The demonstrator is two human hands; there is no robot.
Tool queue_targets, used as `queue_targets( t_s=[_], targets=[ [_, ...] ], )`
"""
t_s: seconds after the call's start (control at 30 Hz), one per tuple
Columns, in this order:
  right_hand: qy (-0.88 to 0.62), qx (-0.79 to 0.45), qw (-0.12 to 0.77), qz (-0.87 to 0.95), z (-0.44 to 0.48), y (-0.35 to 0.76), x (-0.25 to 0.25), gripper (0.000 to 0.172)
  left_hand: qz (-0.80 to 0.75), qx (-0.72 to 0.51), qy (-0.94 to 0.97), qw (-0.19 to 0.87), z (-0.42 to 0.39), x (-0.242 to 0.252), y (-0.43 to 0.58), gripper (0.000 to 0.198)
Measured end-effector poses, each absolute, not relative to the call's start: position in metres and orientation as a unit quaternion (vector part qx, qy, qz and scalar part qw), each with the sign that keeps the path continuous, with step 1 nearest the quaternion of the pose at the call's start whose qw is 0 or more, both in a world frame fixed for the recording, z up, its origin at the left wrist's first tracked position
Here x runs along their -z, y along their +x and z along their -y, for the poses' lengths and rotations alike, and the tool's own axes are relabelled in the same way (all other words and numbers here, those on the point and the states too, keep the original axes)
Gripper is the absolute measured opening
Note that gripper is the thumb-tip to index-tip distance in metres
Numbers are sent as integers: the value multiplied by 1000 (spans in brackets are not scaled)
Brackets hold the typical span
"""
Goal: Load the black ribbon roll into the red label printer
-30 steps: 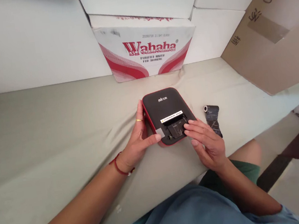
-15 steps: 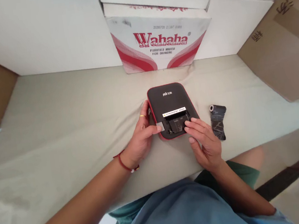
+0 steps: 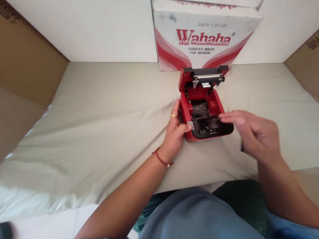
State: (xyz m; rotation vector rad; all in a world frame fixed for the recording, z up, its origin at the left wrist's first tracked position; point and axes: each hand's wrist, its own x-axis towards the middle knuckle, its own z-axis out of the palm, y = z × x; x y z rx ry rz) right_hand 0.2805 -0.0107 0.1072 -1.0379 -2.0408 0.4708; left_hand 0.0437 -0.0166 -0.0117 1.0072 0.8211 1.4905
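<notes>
A red and black label printer (image 3: 186,110) rests on the cloth with its lid (image 3: 203,75) raised. Dark, shiny film on a roll (image 3: 201,110) lies inside its red bay, and more dark film stretches over the front. My left hand (image 3: 176,135) grips the printer's left side, thumb on the grey latch button and fingers along the wall. My right hand (image 3: 255,132), somewhat blurred, is at the front right corner with its fingers stretched out toward the film. Its thumb is mostly hidden. A small dark edge shows beneath that hand; the rest of that item is hidden.
A Wahaha water carton (image 3: 207,38) stands close behind the raised lid. White boxes (image 3: 91,26) line the back. Brown cartons stand at the left (image 3: 7,57) and right (image 3: 317,71). Pale wrinkled cloth (image 3: 110,102) covers the surface, its front edge near my body.
The printer's lid has swung up, exposing the red inside. My right hand has lifted off the lid area to the front right corner. The camera view has shifted left.
</notes>
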Motion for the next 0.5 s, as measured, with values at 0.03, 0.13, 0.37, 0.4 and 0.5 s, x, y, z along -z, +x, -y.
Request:
queue_targets(
  t_s=[0.03, 0.13, 0.37, 0.4, 0.5],
  targets=[
    [-432, -203, 375, 794, -5, 280, -115, 28, -345, -628, 425, 554, 16, 13, 44, 105],
    [-437, -202, 268, 835, -56, 271, -127, 25, -339, -627, 407, 572, 17, 15, 45, 106],
    [-406, -30, 55, 912, -107, 241, -113, 31, -337, -619, 421, 571, 18, 14, 41, 107],
    [-402, -6, 42, 915, -105, 238, -112, 34, -334, -622, 412, 576, 18, 13, 41, 108],
    [-419, 48, 1, 907, -93, 229, -117, 42, -326, -628, 389, 589, 19, 10, 41, 107]
  ],
)
